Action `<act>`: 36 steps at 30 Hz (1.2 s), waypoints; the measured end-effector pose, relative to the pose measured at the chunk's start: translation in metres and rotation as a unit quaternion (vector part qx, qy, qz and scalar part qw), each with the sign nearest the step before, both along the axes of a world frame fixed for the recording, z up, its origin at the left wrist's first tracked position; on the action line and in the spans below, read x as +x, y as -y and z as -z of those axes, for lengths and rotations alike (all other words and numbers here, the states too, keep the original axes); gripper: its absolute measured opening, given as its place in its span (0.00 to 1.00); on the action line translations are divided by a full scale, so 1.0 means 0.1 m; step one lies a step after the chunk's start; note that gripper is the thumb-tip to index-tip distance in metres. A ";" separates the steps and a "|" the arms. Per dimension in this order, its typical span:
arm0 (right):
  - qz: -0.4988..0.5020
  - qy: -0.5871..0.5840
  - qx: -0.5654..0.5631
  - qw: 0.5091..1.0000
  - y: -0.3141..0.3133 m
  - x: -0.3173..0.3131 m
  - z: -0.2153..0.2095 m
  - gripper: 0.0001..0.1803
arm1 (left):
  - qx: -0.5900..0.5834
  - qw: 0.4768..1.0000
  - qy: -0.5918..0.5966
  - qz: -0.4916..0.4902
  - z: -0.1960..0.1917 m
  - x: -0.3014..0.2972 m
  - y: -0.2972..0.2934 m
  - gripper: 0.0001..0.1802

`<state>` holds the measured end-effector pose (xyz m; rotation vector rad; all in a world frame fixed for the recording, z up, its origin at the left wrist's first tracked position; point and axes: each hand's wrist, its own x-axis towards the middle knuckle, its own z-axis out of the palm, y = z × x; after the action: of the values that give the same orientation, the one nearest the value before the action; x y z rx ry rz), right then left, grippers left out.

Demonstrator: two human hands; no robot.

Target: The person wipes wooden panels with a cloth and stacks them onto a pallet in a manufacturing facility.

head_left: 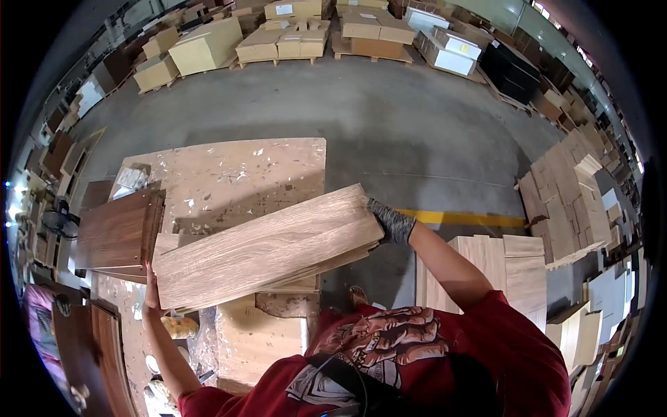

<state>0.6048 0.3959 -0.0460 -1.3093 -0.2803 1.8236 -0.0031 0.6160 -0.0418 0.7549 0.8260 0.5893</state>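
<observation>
Wood-grain boards (267, 251), several layered together, are slanting above the near part of a worktop (250, 160), their right end sitting farther from the person. A right hand (391, 222) in a dark grey glove is gripping that end, while a left hand (152, 293) is holding the opposite end, its fingers standing up along the edge; whether the boards are touching the pale pieces below, I cannot tell. The worktop is showing a tan surface, scuffed and flecked with white and dark marks. On its left side dark brown panels (117, 233) are lying in a stack, and a yellowish container (179, 326) is standing close to the left forearm. Grey floor (417, 139) is spreading beyond, a yellow stripe (465, 218) crossing it to the right of the gloved hand. Pale boards (524, 278) are lying stacked beside the right arm, with a cardboard pile (566, 198) rising past them. Along the far side, cartons (281, 45) are resting on pallets, white boxes (450, 52) and a black stack (511, 71) are standing farther right, and a fan (61, 221) is facing in from the left
</observation>
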 end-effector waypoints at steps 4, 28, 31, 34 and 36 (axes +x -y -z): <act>0.008 0.146 0.066 0.987 0.04 -0.36 -0.24 0.39 | 0.012 0.998 -0.044 -0.037 0.13 -0.04 0.09 0.40; 0.062 0.022 0.238 0.969 -0.01 0.06 0.33 0.30 | 0.084 0.989 -0.030 -0.116 -0.29 0.58 0.56 0.33; 0.129 0.028 0.216 0.967 0.45 0.36 0.54 0.23 | 0.166 0.973 -0.035 -0.157 -0.42 0.75 0.65 0.31; 0.197 0.046 0.213 0.956 1.03 0.82 0.65 0.24 | 0.141 0.977 -0.088 -0.133 -0.76 1.40 0.73 0.29; 0.297 -0.040 0.122 0.946 1.26 1.09 0.73 0.30 | 0.183 0.971 -0.120 -0.092 -1.02 2.01 0.86 0.28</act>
<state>0.7138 0.2703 -0.1192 -1.0015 -0.0498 1.2775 0.1977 0.5298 0.0605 1.1102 1.0314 0.8419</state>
